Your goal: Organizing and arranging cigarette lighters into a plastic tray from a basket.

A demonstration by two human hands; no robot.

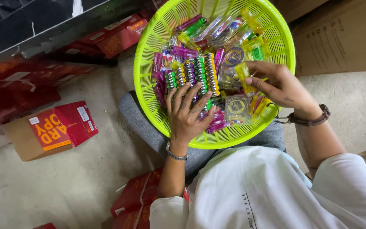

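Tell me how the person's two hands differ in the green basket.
The left hand lies flat, fingers spread over the lined-up lighters; the right hand is curled, pinching one yellow lighter. The left wrist has a metal bracelet, the right a dark strap. Both are inside the green basket.

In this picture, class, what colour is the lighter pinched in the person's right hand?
Yellow: the lighter in the right hand, head view.

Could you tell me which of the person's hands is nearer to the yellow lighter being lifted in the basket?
Right. The right hand pinches the yellow lighter between its fingertips. The left hand lies flat on the row of lighters, off to the lighter's left in the basket.
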